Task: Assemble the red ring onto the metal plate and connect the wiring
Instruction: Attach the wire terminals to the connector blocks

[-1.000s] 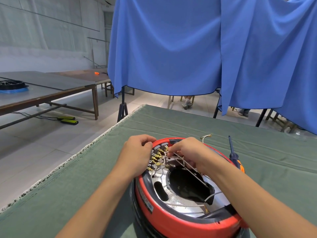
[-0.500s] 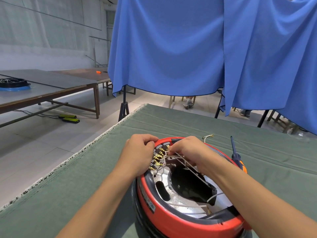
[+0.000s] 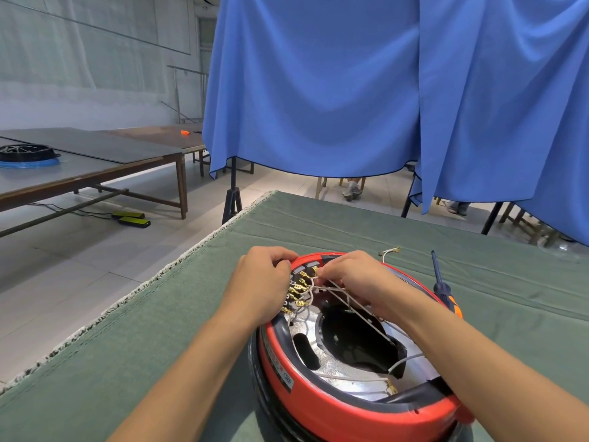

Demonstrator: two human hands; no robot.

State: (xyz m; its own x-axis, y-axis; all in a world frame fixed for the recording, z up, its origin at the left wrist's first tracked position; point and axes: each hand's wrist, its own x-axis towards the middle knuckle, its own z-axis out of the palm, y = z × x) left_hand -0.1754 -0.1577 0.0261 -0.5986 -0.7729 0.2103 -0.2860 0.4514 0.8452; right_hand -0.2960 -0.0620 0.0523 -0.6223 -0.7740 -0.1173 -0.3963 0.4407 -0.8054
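The red ring (image 3: 334, 406) sits around the shiny metal plate (image 3: 344, 368) on the green cloth, close in front of me. Several brass terminals (image 3: 298, 290) line the ring's far left inner edge, with white wires (image 3: 357, 311) running from them across the plate's dark centre opening. My left hand (image 3: 264, 282) grips the ring's far left rim, fingers curled over the edge. My right hand (image 3: 353, 277) pinches a white wire end at the terminals. What its fingertips hold is partly hidden.
A screwdriver (image 3: 444, 290) with an orange and blue handle lies on the green cloth (image 3: 159, 330) right of the ring. A loose white wire (image 3: 389, 252) lies beyond the ring. Blue curtains (image 3: 318, 90) hang behind the table. The cloth's left edge drops to the floor.
Both hands stay at the terminals with only small finger movements. The view has shifted slightly.
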